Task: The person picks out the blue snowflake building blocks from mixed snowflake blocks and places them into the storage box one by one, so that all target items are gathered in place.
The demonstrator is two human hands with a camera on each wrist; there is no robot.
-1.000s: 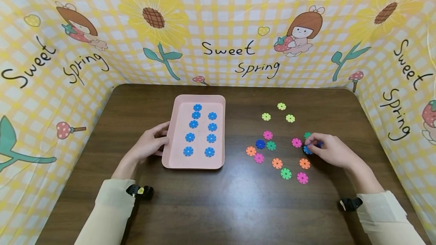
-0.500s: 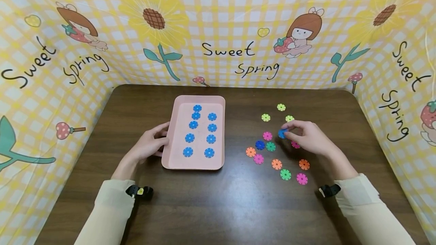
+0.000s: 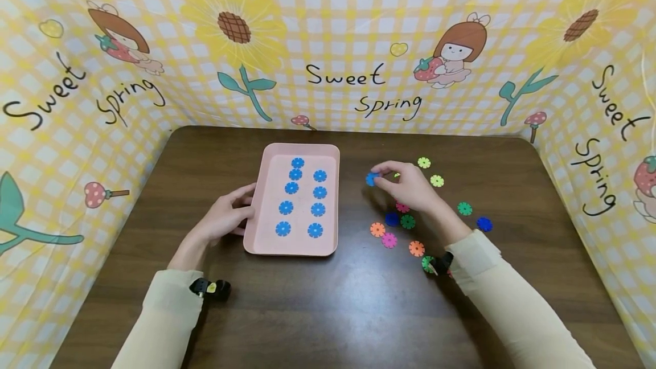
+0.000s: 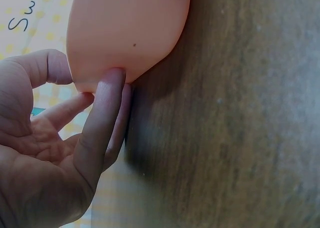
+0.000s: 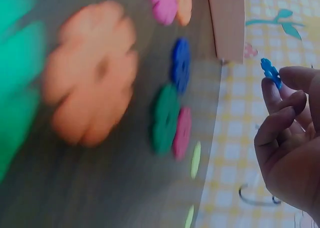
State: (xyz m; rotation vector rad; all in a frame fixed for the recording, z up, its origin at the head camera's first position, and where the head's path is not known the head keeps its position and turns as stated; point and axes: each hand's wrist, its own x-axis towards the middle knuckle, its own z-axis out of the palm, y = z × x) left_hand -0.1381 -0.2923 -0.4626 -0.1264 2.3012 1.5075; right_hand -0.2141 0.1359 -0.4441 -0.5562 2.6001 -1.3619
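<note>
My left hand [image 3: 225, 215] holds the left side of a shallow pink tray [image 3: 251, 244] by its rim. In the left wrist view, fingers [image 4: 102, 118] lie against the tray's outer wall [image 4: 130, 27]. Several blue flower-shaped plastic discs [image 3: 286, 207] lie inside in two rough columns. Between thumb and fingertips, my right hand [image 3: 410, 187] pinches another blue disc [image 3: 371, 179], raised above the table just right of the tray. The right wrist view shows this blue disc [image 5: 271, 73] nearly edge-on, away from the tabletop.
Loose discs lie right of the tray: yellow [image 3: 437, 180], orange [image 3: 377, 229], pink [image 3: 389, 240], green [image 3: 464, 208] and dark blue [image 3: 484, 224]. My right arm covers some of them. A checked cloth [image 3: 348, 27] walls the brown table [image 3: 328, 312] at the back and sides.
My right hand has lifted a blue disc from the right of the loose discs and carried it left towards the tray. The left hand and tray have stayed put.
</note>
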